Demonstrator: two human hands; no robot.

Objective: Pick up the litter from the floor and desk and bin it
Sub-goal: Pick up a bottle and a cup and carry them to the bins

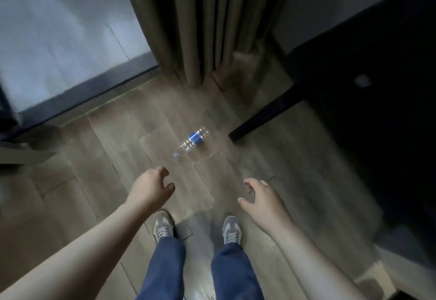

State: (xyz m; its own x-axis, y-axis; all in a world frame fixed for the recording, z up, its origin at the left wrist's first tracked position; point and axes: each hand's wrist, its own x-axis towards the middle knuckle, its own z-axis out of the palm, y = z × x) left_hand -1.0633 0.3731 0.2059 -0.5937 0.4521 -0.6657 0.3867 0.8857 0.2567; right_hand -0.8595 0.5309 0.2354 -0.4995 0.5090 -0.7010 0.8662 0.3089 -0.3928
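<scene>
A clear plastic bottle [191, 141] with a blue label and blue cap lies on its side on the wooden floor [113, 158], ahead of my feet. My left hand [151, 187] hovers below and left of the bottle, fingers loosely curled, holding nothing. My right hand [264, 199] is held out lower right of the bottle, fingers spread, also holding nothing. Neither hand touches the bottle. A small pale crumpled object [362, 81] sits on the dark desk top [377, 123] at the right; it is too blurred to identify.
Beige curtains [200, 21] hang to the floor straight ahead. A dark desk leg [264, 115] slants down just right of the bottle. A glass door with a dark frame [77, 101] and pale tiled floor beyond fills the upper left. My grey shoes [162, 226] stand below.
</scene>
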